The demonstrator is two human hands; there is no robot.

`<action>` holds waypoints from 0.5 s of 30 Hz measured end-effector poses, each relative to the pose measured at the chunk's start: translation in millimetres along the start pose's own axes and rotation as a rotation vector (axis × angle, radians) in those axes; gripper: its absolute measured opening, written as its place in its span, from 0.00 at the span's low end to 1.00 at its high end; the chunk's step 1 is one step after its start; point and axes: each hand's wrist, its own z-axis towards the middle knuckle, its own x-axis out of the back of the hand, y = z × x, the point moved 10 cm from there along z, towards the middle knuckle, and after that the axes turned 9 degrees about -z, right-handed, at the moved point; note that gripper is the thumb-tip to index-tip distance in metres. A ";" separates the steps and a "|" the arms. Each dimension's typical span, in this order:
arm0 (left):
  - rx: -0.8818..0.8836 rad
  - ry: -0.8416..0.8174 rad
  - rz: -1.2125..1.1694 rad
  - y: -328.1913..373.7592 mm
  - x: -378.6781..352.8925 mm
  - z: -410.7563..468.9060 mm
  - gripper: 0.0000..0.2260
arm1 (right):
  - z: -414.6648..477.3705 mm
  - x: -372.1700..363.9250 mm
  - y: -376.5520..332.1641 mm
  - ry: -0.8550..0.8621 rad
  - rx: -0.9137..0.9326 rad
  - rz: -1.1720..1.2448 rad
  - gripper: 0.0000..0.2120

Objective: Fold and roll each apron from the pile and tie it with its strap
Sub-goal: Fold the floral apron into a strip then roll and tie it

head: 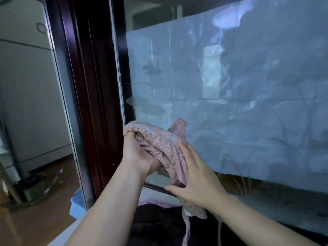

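Far L, wood floor [26, 219] lies open behind a glass pane. A dark red-brown door frame [88, 86] runs upright, hard-edged, close by the L forearm. L hand [136, 157] grips the bunched top of the pink polka-dot apron [159, 142], fingers buried in soft crumpled cloth, held up in mid-air. R hand [197, 176] lies flat vs the cloth's side, fingers straight. A thin strap [186, 226] dangles over a dark fabric pile [156, 226]. Behind, creased pale-blue paper [248, 103] covers the glass.
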 end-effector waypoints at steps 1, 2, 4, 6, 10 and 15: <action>0.003 -0.018 -0.008 -0.8 -5.9 -1.4 0.34 | 1.2 5.9 -0.4 0.062 -0.009 -0.005 0.50; 0.002 -0.022 -0.018 -0.8 -8.9 -1.2 0.33 | 1.6 11.9 -0.4 0.126 -0.016 -0.012 0.50; 0.011 -0.024 -0.053 1.3 -13.5 1.0 0.30 | 4.7 21.7 0.1 0.188 -0.015 0.008 0.49; 0.025 -0.062 -0.072 4.7 -19.7 3.1 0.28 | 12.7 30.8 1.2 0.180 -0.016 0.049 0.47; 0.021 -0.062 -0.063 10.3 -9.6 7.3 0.22 | 26.5 40.2 11.0 0.122 -0.055 0.125 0.42; -0.038 -0.129 -0.051 4.8 24.0 -3.3 0.23 | 29.5 33.7 19.7 0.076 -0.105 0.174 0.37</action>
